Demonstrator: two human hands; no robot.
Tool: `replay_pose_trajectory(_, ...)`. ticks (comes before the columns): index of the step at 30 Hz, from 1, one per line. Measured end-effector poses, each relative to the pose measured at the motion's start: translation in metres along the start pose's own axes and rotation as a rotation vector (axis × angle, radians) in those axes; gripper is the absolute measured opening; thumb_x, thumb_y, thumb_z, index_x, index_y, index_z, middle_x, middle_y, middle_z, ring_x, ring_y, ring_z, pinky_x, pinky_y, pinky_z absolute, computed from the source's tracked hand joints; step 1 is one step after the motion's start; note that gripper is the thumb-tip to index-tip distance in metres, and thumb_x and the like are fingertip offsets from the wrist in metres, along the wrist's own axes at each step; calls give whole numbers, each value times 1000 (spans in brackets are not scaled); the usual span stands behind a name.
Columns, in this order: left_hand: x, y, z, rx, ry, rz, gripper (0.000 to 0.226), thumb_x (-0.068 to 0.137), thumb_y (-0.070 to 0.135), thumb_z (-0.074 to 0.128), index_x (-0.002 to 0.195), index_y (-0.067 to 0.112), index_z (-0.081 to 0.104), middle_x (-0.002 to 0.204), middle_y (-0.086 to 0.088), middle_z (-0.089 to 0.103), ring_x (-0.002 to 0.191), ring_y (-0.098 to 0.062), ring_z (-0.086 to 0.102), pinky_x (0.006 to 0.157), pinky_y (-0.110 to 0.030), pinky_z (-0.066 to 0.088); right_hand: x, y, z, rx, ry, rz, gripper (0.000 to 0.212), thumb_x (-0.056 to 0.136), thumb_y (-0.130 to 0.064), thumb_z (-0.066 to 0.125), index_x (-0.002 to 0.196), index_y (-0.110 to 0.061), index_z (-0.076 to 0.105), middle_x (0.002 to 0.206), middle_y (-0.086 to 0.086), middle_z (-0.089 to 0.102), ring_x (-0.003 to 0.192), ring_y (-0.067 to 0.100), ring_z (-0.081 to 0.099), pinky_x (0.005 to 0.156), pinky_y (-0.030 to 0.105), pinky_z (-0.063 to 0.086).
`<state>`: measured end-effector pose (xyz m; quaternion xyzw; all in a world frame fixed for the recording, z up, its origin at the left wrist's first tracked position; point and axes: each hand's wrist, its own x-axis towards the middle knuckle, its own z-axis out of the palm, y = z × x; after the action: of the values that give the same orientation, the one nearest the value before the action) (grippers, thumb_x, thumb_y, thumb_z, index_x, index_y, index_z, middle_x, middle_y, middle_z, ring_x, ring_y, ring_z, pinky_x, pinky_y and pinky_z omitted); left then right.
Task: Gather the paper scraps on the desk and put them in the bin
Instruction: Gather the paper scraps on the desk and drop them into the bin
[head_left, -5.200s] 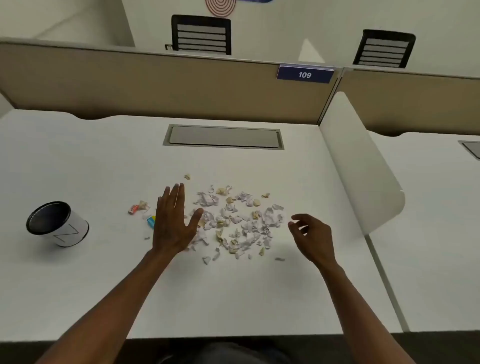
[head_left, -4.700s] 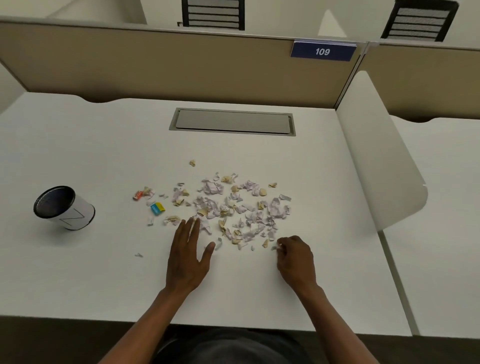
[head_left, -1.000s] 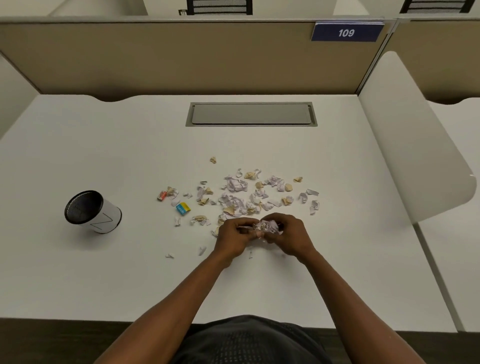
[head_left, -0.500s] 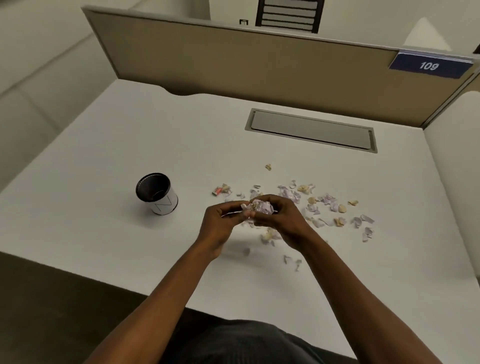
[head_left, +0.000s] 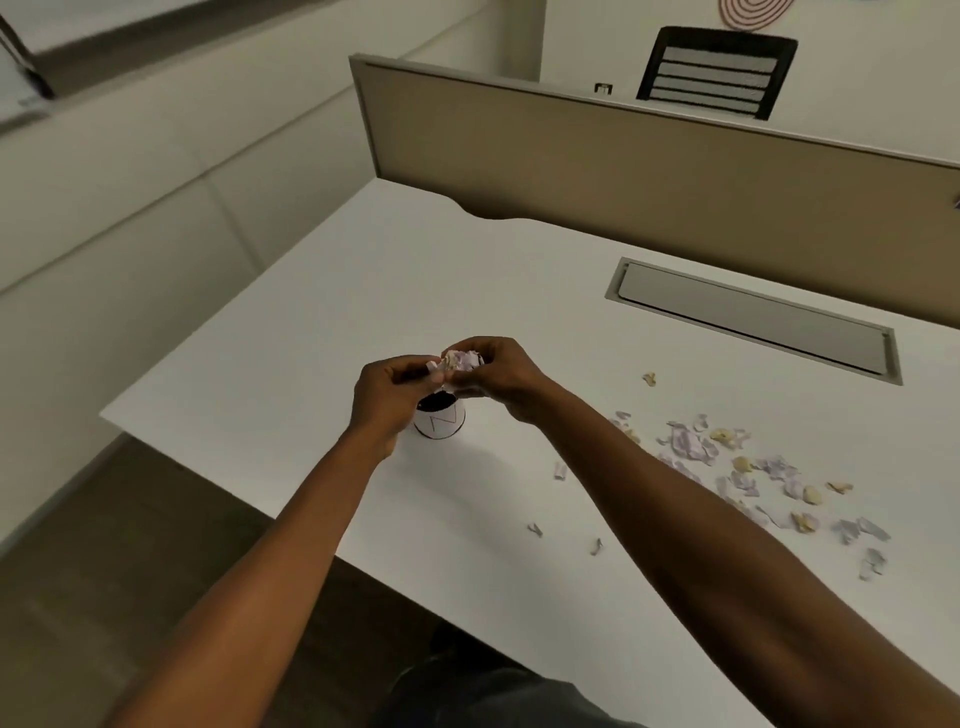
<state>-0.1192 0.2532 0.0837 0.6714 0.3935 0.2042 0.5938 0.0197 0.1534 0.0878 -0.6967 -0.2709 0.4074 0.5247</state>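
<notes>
Two hands full of scraps now, and that's the big change from half a second ago: I've carried the wad away from the pile, and it now sits right over the bin. The left hand and right hand are pinched together around one crumpled bunch of paper scraps, fingers curled in tight, lavender and cream bits poking out the top between them.

Directly under the grip is the small white bin with its dark opening; the knuckles cover part of its rim, so I can't tell exactly how well centred the wad is over the mouth. A second ago both hands were down on the desk squeezing this bunch together at the near edge of the mess, with the bin well off to the left.

What it means, I reckon: first load is ready to drop. Just loosen the fingers and let it fall. The mouth looks narrow compared with the bunch, so some bits may bounce off the rim.

Far from done though. Off to the right of the grip a good spread of loose scraps is on the desk, plus a few strays nearer my forearm. At least another trip or two, I'd guess.
</notes>
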Motion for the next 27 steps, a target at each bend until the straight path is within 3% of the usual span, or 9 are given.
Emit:
replay_pose_trajectory(3,12,-2,-7,140,64,-17,21,77,16,84,97,20,78,95,4,76,91,-12,70,85,-26,56,22,-6,15,-179,49,58,36,67,0,86,98,-14,74,105,14,71,91,29,73,78,40,64)
replay_pose_trajectory(6,19,-2,-8,288,91,-15,29,81,17,81,109,14,75,106,0,74,94,-15,66,74,-16,48,30,-14,26,-359,63,64,44,71,-3,82,111,-16,71,114,7,66,97,24,69,80,36,63)
replay_pose_trajectory(10,23,-3,-9,307,109,-28,35,87,14,72,122,12,69,123,-4,69,113,-20,63,84,-23,45,30,-20,34,-557,40,-16,45,85,-13,73,128,-16,64,133,6,57,117,23,57,91,32,56)
replay_pose_trajectory(12,21,-2,-9,323,103,-18,34,88,12,69,123,12,69,123,-5,69,110,-19,63,82,-24,44,30,-19,36,-607,20,-32,43,88,-16,68,131,-18,62,139,7,55,123,23,55,89,29,53)
replay_pose_trajectory(15,16,-2,-9,359,87,2,33,90,1,60,120,8,69,120,-11,69,96,-19,58,80,-26,43,30,-15,39,-601,7,-39,43,89,-12,64,132,-19,62,139,8,56,123,24,57,83,24,49)
replay_pose_trajectory(17,14,-3,-8,366,86,16,31,90,0,61,118,7,70,117,-12,70,94,-19,58,80,-26,43,28,-16,38,-606,11,-56,46,87,-4,61,131,-16,63,138,10,58,124,25,57,90,27,51)
replay_pose_trajectory(21,13,-6,-10,344,121,14,43,87,-3,58,127,10,65,128,-9,67,117,-24,63,91,-25,46,18,-22,31,-555,65,-94,47,83,5,57,127,-11,66,132,14,61,119,26,60,95,37,55)
replay_pose_trajectory(25,2,-9,2,327,150,111,40,88,-1,57,123,13,68,123,-4,70,113,-18,65,96,-27,53,1,-11,13,-376,178,-107,47,81,5,51,118,-16,71,120,10,69,102,20,70,82,36,61)
replay_pose_trajectory(27,-11,-12,17,320,146,198,35,88,2,60,118,16,71,116,4,71,103,-8,65,90,-12,50,-16,4,2,-271,236,-110,46,82,2,47,113,-19,72,111,5,72,96,14,72,80,38,63)
